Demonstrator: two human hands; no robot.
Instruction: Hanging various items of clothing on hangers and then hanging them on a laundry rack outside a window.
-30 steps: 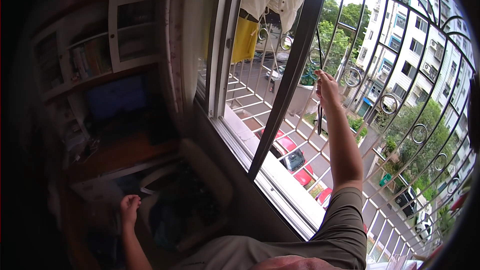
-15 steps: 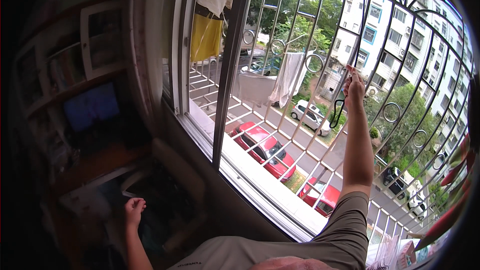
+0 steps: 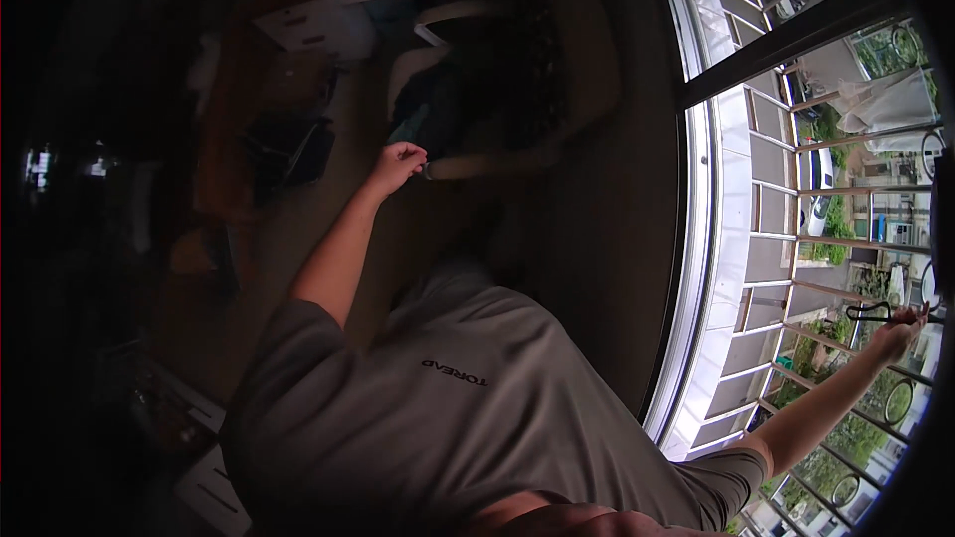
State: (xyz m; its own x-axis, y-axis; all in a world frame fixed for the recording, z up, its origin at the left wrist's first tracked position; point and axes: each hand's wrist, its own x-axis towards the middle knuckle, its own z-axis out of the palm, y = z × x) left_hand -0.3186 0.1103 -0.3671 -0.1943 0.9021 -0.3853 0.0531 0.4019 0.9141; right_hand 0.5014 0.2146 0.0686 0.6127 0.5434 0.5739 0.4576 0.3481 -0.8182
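My right hand [image 3: 895, 336] reaches out at the far right, in front of the metal window bars. Its fingers are closed on a thin dark rod, most of which lies beyond the picture's rim. A black loop strap [image 3: 868, 312] hangs off the hand on its left side. My left hand [image 3: 398, 167] is held out over the dark room, fingers curled together and thumb against them. Nothing shows in it. Beside it in the picture are a pale chair arm [image 3: 487, 165] and a bluish-green cloth [image 3: 410, 127]; whether they touch the hand I cannot tell.
The window sill and track [image 3: 704, 169] run between the room and the barred balcony cage [image 3: 786, 235]. A dark window frame post [image 3: 796, 45] crosses at the upper right. A chair with a pale frame [image 3: 587, 40] stands near the sill. White cloth [image 3: 880, 109] hangs outside by the bars.
My view has swung down and leftward, so the window now lies at the right rim and my torso fills the lower middle. The right hand still grips the rod; the left stays curled.
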